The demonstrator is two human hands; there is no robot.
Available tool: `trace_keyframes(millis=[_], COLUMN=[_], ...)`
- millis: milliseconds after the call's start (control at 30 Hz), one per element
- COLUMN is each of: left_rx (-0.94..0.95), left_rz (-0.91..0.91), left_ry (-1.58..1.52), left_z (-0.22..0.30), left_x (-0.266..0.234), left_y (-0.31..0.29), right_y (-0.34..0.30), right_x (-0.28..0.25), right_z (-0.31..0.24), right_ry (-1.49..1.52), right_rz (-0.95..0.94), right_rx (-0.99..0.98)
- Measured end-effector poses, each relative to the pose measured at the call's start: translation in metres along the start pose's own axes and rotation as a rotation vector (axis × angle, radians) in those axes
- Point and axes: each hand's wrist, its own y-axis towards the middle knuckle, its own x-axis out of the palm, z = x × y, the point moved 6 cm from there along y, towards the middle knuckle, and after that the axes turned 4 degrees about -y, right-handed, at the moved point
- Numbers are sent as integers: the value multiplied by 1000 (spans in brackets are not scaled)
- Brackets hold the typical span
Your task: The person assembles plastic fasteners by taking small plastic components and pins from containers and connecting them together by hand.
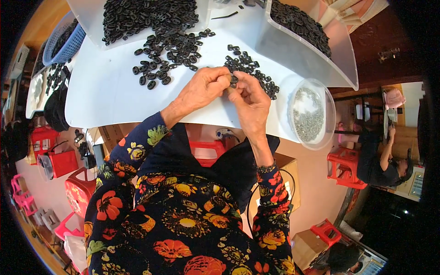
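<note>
A small black plastic piece point(233, 79) is pinched between the two hands above the near edge of the white worktop point(105, 91). The fingers of the left hand point(201, 87) are curled and pressed together against the piece from the left; those of the right hand point(250, 98) are closed on it from the right, thumb and forefinger meeting at it. A loose scatter of black pieces point(165, 57) is spread on the worktop beyond the hands, and a smaller heap point(254, 68) lies just beside the right hand. A clear round tub of small metal parts point(308, 112) is set to the right. White trays heaped with black pieces point(298, 20) are ranged at the far side, a blue basket point(62, 39) at the left. Red stools point(346, 165) stand on the floor, where another person point(382, 162) is seated at the right.
</note>
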Motion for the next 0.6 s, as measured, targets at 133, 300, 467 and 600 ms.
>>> trace_keyframes(millis=[133,300,467,600], left_rx=[-33,-42,3,25], left_rz=[-17,-51,-26,-74], left_ry=[-50,-14,-34,-31], left_z=[-3,-8,-5,-6], left_x=[1,0,1,2], left_y=[0,1,2,2], right_y=[5,10,12,13], right_x=[1,-2,-4,-3], right_z=[-2,-3,1,4], right_ry=[-32,-234,-253,-174], right_rz=[-37,-47,-87,-113], right_rx=[-118,-213,-191,-173])
